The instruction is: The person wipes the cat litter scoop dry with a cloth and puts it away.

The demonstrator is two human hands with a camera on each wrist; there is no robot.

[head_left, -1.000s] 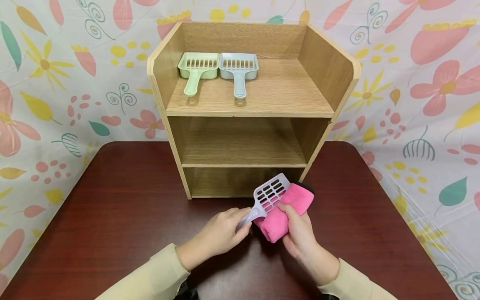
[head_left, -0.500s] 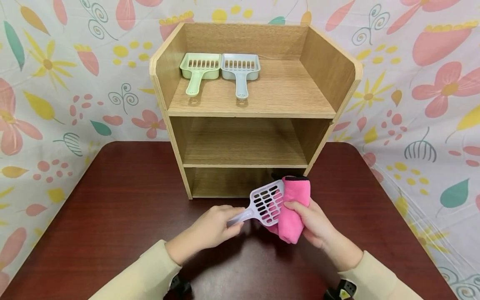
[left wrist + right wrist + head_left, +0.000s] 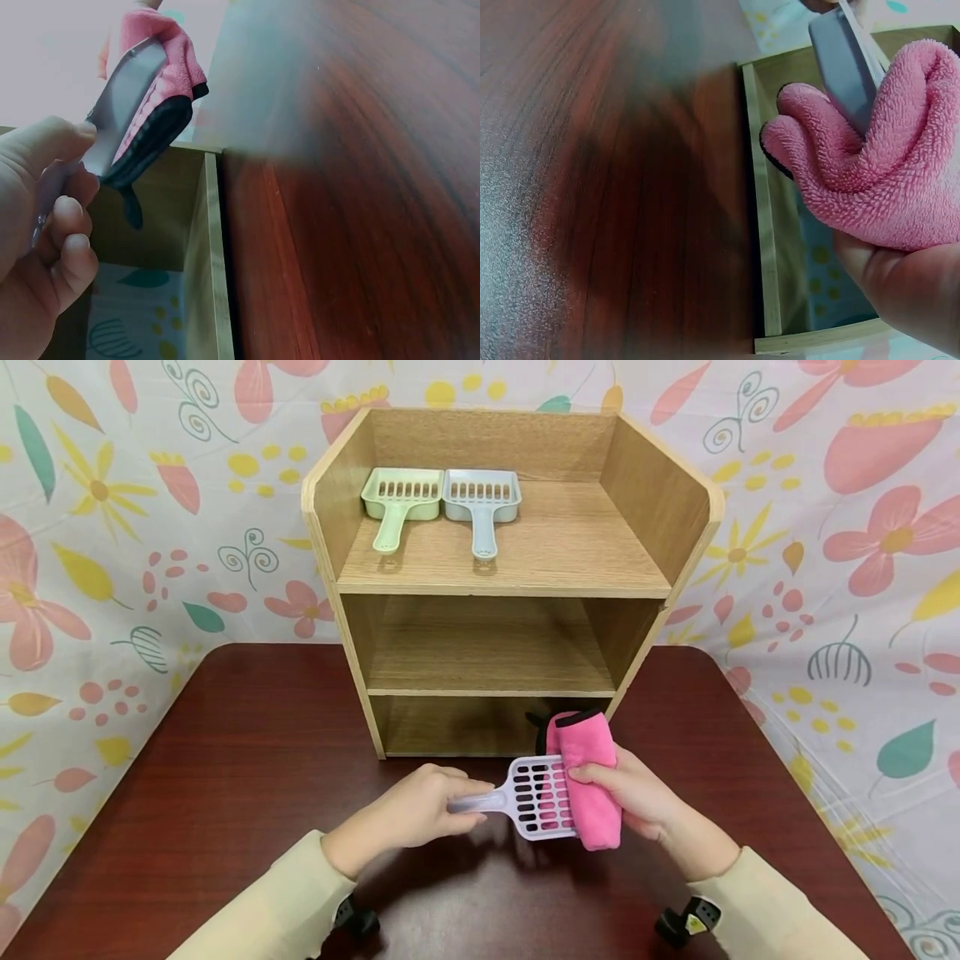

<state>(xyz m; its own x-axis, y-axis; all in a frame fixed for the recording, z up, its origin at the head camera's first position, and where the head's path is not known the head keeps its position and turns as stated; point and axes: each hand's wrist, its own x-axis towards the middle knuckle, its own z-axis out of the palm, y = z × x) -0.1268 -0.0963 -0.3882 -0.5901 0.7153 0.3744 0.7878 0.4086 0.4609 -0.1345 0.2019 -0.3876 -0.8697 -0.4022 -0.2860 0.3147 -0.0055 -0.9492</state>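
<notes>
Above the table, my left hand [image 3: 405, 810] grips the handle of a lilac slotted litter scoop [image 3: 498, 802]. The scoop lies nearly level, its head pointing right. A pink towel [image 3: 592, 777] with a black edge is folded over the scoop's far end, front and underside. My right hand [image 3: 656, 806] pinches the towel against that end, thumb on top; its other fingers are largely hidden beneath. In the right wrist view, the fluffy towel [image 3: 900, 165] wraps the scoop's side wall [image 3: 841, 64]. From the left wrist view, thumb and fingers close round the handle.
A wooden three-level shelf [image 3: 502, 589] stands on the dark red table [image 3: 247, 793] just behind my hands. On its top level, a green litter scoop [image 3: 392, 527] and a blue one [image 3: 483, 531] lie side by side at the left. A floral cloth [image 3: 787, 568] hangs behind.
The scoop has turned clockwise from a slant to nearly level, and its head has come down towards me. The towel has shifted along its end. My left hand has moved left, my right hand right.
</notes>
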